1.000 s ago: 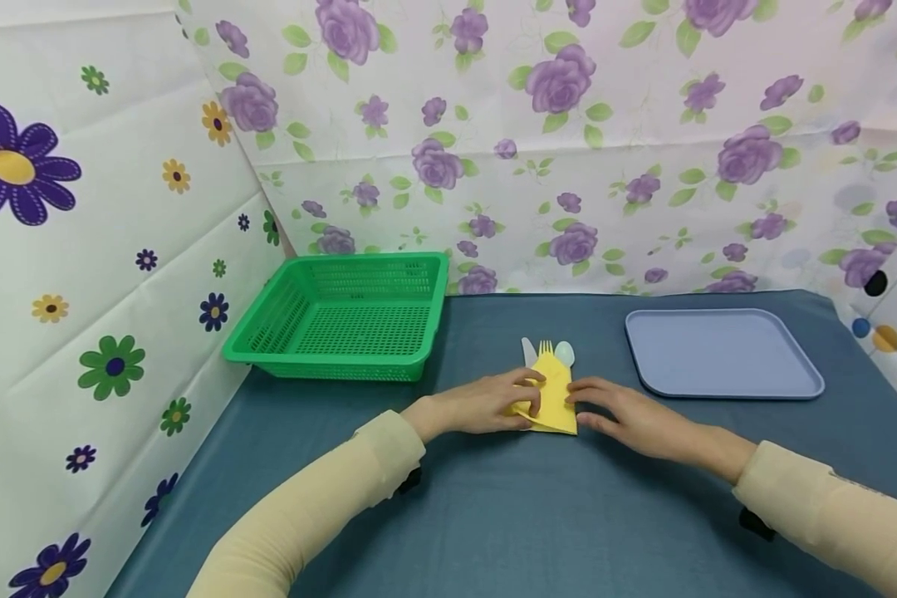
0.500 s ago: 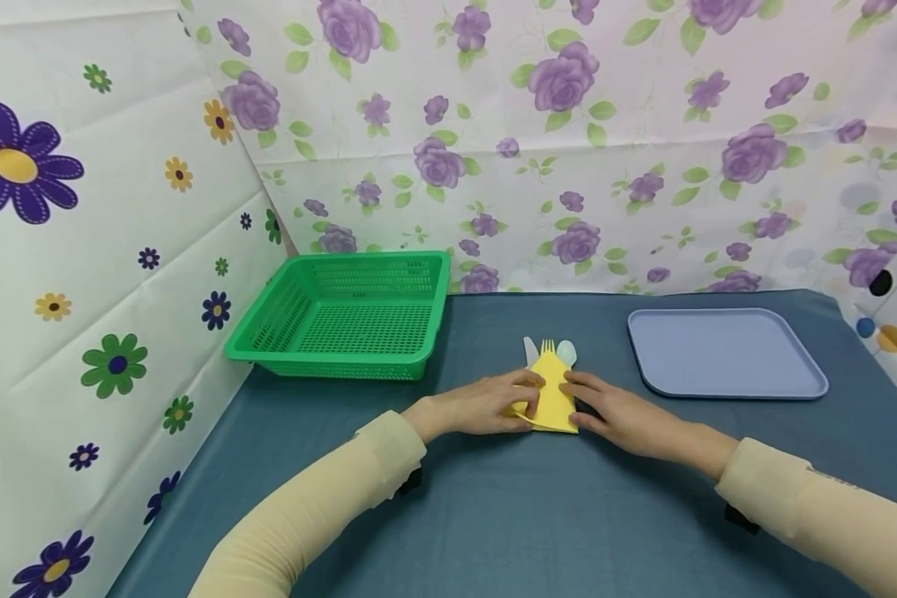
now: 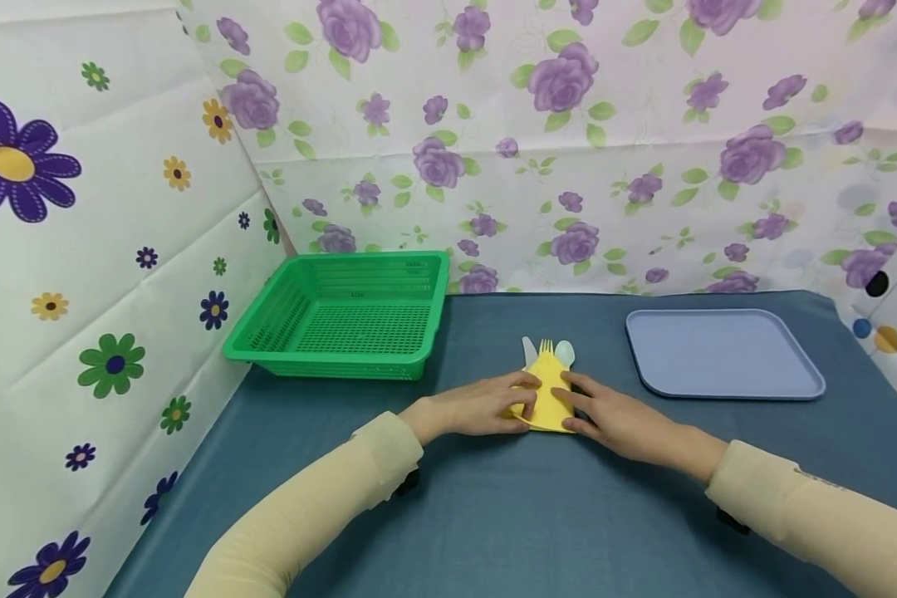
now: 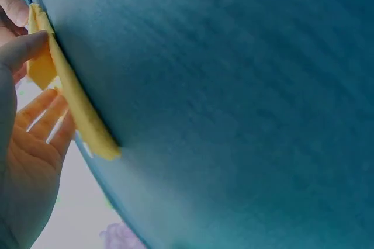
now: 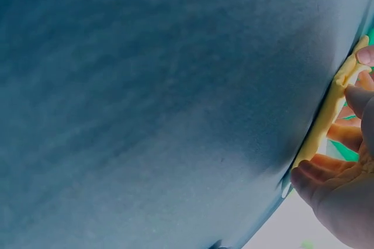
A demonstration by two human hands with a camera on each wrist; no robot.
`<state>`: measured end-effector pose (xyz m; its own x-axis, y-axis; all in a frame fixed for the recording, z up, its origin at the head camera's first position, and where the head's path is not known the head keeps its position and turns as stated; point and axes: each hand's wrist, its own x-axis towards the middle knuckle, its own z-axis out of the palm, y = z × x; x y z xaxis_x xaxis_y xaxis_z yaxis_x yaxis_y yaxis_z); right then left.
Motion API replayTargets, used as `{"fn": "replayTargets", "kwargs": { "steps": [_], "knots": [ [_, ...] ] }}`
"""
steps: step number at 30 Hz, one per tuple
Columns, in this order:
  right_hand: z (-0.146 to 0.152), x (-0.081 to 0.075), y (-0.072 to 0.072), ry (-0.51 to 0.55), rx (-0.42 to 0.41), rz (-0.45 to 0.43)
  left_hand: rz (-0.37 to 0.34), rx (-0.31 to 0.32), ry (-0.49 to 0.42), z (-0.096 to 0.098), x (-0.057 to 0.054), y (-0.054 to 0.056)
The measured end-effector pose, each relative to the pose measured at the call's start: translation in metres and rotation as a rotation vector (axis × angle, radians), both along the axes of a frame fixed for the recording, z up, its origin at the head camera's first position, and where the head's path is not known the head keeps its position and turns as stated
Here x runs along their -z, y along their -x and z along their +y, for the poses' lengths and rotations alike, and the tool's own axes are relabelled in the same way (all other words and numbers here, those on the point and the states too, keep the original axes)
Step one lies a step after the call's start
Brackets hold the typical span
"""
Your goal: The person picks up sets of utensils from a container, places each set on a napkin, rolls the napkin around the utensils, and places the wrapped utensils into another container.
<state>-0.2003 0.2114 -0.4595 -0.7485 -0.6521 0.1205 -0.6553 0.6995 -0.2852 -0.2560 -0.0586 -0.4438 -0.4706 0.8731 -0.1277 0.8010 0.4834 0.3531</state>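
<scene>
A folded yellow napkin (image 3: 548, 400) lies on the table with the tops of a white knife (image 3: 528, 352), a yellow fork (image 3: 546, 345) and a pale spoon (image 3: 564, 353) sticking out at its far end. Their lower parts are hidden in the cloth. My left hand (image 3: 486, 404) pinches the napkin's left side, fingers bent over it and thumb at the near edge. From the right, my right hand (image 3: 615, 421) rests its nearly straight fingers on top of the napkin, thumb at the near right corner. Both wrist views show the napkin (image 4: 87, 120) edge-on, low against the table.
Back left stands a green plastic basket (image 3: 329, 360) with slotted walls. A blue-grey tray (image 3: 725, 353) lies at the back right. Flowered sheets (image 3: 493, 100) hang behind and to the left of the blue tablecloth (image 3: 538, 515).
My right hand has shifted left, its fingers going from the napkin's right edge onto its top. The napkin's right side looks slightly drawn in. My left hand stays in place.
</scene>
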Motion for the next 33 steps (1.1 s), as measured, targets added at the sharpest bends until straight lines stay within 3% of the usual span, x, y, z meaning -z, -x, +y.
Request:
{"fn": "replayTargets", "kwargs": {
  "steps": [6,10,13,18,25,33],
  "knots": [
    [-0.0008,-0.0005,0.0015,-0.006,0.001,0.021,0.054,0.007,0.039,-0.0023,-0.0043,0.0004],
    [0.0002,-0.0006,0.002,-0.004,0.001,0.022,0.17,0.071,0.022,0.0009,-0.005,-0.0011],
    [-0.0002,0.0005,0.0029,0.005,-0.02,0.045,0.211,0.114,0.0,0.0039,-0.0055,-0.0043],
    [0.0002,0.0018,0.0045,0.003,-0.069,0.043,0.16,0.14,-0.003,0.0057,-0.0049,-0.0086],
    [0.0039,0.0013,0.0062,0.009,-0.056,-0.114,0.061,0.106,-0.055,0.0017,-0.0027,-0.0067],
    [0.0075,-0.0004,0.0095,0.006,-0.087,-0.094,-0.01,0.086,-0.082,-0.0023,0.0012,-0.0055]
  ]
}}
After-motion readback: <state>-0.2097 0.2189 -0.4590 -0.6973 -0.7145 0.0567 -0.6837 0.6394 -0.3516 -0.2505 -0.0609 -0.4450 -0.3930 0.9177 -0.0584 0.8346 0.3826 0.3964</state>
